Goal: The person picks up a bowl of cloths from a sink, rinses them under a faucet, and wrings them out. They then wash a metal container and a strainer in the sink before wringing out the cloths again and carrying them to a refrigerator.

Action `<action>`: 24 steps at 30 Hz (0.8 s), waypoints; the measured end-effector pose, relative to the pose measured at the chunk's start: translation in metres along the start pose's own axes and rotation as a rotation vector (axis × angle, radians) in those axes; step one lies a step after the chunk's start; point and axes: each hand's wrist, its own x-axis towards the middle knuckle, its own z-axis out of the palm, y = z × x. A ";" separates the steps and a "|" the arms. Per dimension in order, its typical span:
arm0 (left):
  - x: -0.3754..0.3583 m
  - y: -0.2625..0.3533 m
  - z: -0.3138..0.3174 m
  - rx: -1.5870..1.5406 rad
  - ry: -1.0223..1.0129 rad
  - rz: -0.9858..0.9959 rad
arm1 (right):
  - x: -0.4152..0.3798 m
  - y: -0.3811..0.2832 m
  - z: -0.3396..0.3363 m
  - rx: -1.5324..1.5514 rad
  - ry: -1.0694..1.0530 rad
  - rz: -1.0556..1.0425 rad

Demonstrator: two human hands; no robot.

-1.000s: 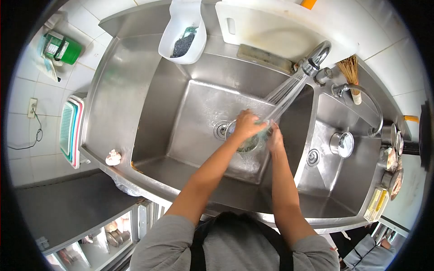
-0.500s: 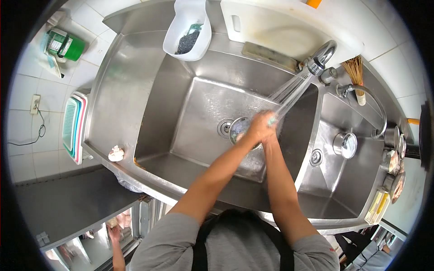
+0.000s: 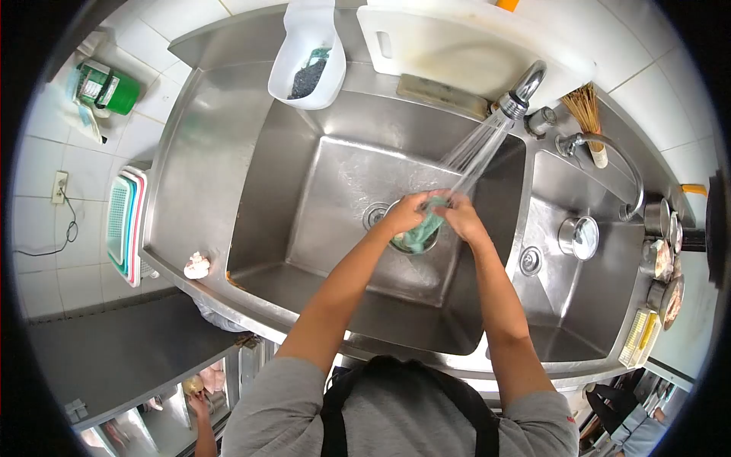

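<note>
Under the running faucet (image 3: 515,100), a wet light-green cloth (image 3: 420,234) hangs stretched between my two hands; its exact kind is blurred. My left hand (image 3: 406,215) grips its left side, with the fingers closed. My right hand (image 3: 463,218) pinches the upper right part, where the spray lands. Directly below, a round metal bowl (image 3: 432,244) stands in the large sink (image 3: 335,190), partly covered by the cloth. Beside the bowl, the drain (image 3: 375,214) shows to the left.
A white holder (image 3: 333,85) with scrubbing pads and a cutting board (image 3: 464,38) line the back. The small sink (image 3: 567,305) holds a metal pot (image 3: 579,237). A crumpled white item (image 3: 196,265) lies on the left ledge. Another person's hand (image 3: 199,404) reaches into a lower-left compartment.
My hands were clasped together around the green cloth under the water. Now they are apart, and the cloth is spread between them above the bowl. The view has shifted slightly.
</note>
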 end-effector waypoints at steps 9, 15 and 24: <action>0.003 0.035 -0.038 0.102 -0.063 -0.040 | -0.027 -0.025 -0.040 -0.472 0.107 -0.015; 0.003 0.047 -0.036 -0.122 -0.028 -0.123 | -0.022 -0.028 -0.035 0.053 0.025 0.032; 0.008 0.054 -0.040 -0.281 -0.069 -0.144 | -0.026 -0.027 -0.064 -0.118 -0.183 0.182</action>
